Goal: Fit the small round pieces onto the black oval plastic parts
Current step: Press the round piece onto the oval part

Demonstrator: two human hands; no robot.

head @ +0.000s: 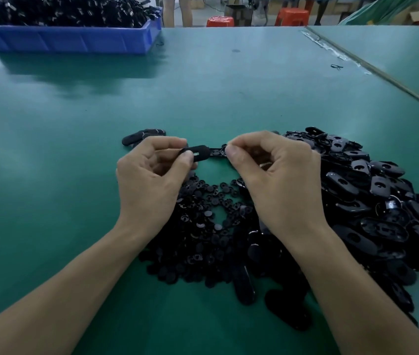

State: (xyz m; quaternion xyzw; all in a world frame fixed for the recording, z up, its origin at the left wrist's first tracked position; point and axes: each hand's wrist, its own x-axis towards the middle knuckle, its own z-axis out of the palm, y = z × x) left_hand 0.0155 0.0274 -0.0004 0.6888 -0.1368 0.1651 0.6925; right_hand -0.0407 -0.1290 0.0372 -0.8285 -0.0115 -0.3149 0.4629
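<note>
1. Nearby, two bare forearms cross the near edge of the bench (49, 149). Between the wrists lies a loose heap of small round pieces (203, 226).
2. Right of it, a larger heap of black oval parts (369, 196) waits, so we judge most of the work is still to do.
3. Above the heaps, the left hand (149, 175) pinches one end of an oval part (200, 152) between thumb and forefinger. The right hand (275, 175) pinches the other end, its other fingers curled.
4. We cannot tell whether a round piece sits under the right fingertips.
5. Just beyond the left hand lies a small cluster (143, 137) of oval parts, perhaps finished but too dark to confirm.
6. At the far left corner, a blue bin (67, 42) holds black items we cannot identify.
</note>
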